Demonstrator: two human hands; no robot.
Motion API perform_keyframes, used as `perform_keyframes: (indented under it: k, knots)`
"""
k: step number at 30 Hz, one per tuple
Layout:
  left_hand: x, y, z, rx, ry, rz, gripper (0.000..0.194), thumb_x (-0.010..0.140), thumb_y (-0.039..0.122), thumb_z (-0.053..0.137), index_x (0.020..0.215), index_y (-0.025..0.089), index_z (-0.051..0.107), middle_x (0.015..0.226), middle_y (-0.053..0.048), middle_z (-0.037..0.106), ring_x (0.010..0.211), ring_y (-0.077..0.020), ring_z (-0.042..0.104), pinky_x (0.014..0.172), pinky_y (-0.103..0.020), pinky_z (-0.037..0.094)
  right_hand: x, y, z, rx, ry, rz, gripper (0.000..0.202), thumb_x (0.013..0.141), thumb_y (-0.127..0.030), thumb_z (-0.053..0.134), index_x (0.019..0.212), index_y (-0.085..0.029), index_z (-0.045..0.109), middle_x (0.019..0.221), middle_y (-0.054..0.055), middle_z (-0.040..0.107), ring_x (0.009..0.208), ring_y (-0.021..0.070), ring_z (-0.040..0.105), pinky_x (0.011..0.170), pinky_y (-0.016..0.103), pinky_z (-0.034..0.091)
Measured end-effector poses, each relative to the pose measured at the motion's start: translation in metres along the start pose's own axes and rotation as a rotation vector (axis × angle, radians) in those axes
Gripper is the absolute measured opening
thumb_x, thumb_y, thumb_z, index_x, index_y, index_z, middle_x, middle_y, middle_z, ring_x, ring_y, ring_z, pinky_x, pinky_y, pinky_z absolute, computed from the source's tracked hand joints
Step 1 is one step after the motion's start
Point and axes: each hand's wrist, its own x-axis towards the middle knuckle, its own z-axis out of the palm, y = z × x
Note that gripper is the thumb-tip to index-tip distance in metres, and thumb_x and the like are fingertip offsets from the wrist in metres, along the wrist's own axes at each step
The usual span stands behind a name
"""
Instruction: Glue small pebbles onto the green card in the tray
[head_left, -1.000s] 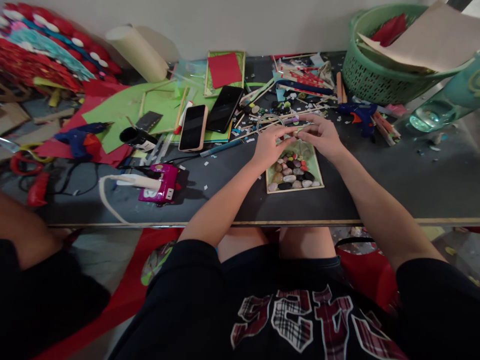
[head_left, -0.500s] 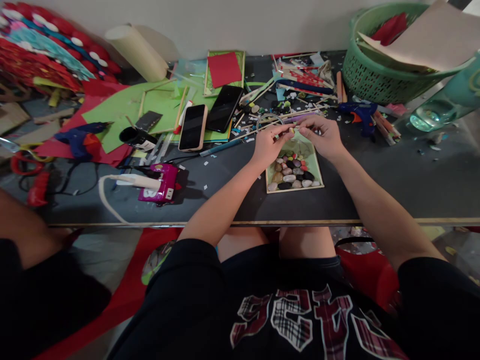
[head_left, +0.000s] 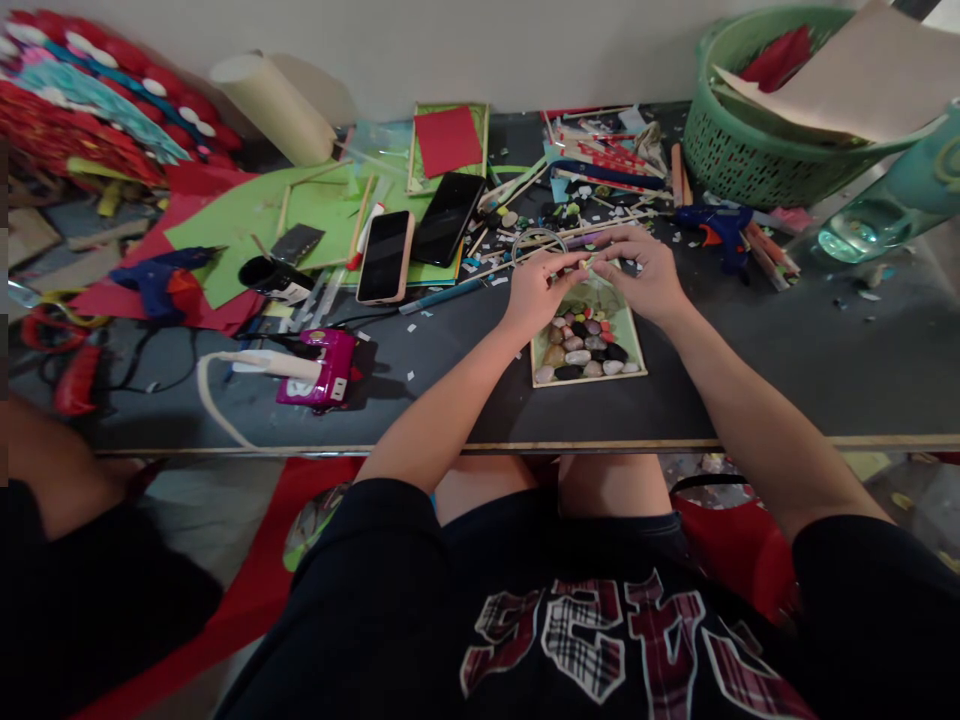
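Note:
My left hand (head_left: 538, 290) is closed in a pinch, a tiny pale yellowish piece (head_left: 586, 264) at its fingertips. From the other side my right hand (head_left: 643, 270) meets it, thumb and fingers bent together; what they hold is too small to make out. Both hands hover over the far end of a wood-edged panel (head_left: 628, 325) with a light green base. Smooth pebbles (head_left: 578, 356) in white, black, brown and red cover its near part. My fingers and their shadow partly hide the panel's far end. Just behind my left hand lies a ring-shaped roll (head_left: 529, 236).
Two phones (head_left: 385, 256) (head_left: 448, 217), a magenta power adapter (head_left: 319, 368) with cable, and a blue glue gun (head_left: 166, 280) lie to the left. On the right are another glue gun (head_left: 716, 225), a green basket (head_left: 757, 150) and a bottle (head_left: 862, 225). Another person's arm (head_left: 52, 460) shows at left.
My hands stay over the panel's far end. The fingertips have shifted slightly around the tiny piece, with the right fingers a little closer to the left. The pebbles look unchanged.

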Motion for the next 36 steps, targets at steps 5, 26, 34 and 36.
perform_keyframes:
  k: [5, 26, 34, 36]
  knots:
    - [0.0, 0.002, 0.0, 0.011, 0.017, 0.03, 0.034, 0.098, 0.051, 0.066, 0.119, 0.027, 0.079, 0.11, -0.007, 0.082, 0.102, -0.0224, 0.075, 0.09, -0.036, 0.06, -0.002, -0.001, 0.002, 0.001, 0.045, -0.029, 0.025, 0.087, -0.05, 0.075, 0.083, -0.027, 0.082, 0.11, 0.005, 0.078, 0.109, 0.0259, 0.072, 0.105, 0.048, 0.054]
    - [-0.002, -0.003, 0.003, 0.088, -0.013, 0.078, 0.026, 0.099, 0.029, 0.069, 0.123, 0.034, 0.077, 0.112, -0.004, 0.081, 0.11, -0.0226, 0.071, 0.102, -0.044, 0.057, -0.005, 0.006, 0.004, -0.129, 0.123, 0.092, 0.024, 0.078, -0.049, 0.086, 0.088, -0.027, 0.086, 0.101, 0.006, 0.074, 0.091, 0.0239, 0.068, 0.085, 0.043, 0.057]
    - [-0.001, -0.004, 0.001, 0.036, -0.064, 0.135, 0.027, 0.097, 0.022, 0.07, 0.12, 0.034, 0.079, 0.11, -0.003, 0.082, 0.103, -0.0213, 0.073, 0.097, -0.043, 0.059, -0.001, 0.017, 0.0, 0.002, 0.021, 0.184, 0.045, 0.071, -0.058, 0.088, 0.102, -0.027, 0.086, 0.098, 0.006, 0.076, 0.076, 0.017, 0.062, 0.068, 0.034, 0.051]
    - [-0.001, -0.005, 0.001, 0.039, -0.094, 0.164, 0.027, 0.096, 0.021, 0.071, 0.118, 0.034, 0.079, 0.108, -0.003, 0.083, 0.102, -0.0215, 0.073, 0.096, -0.042, 0.059, -0.001, 0.017, -0.002, 0.001, -0.011, 0.172, 0.042, 0.07, -0.057, 0.089, 0.098, -0.026, 0.086, 0.095, 0.007, 0.076, 0.076, 0.017, 0.061, 0.067, 0.034, 0.05]
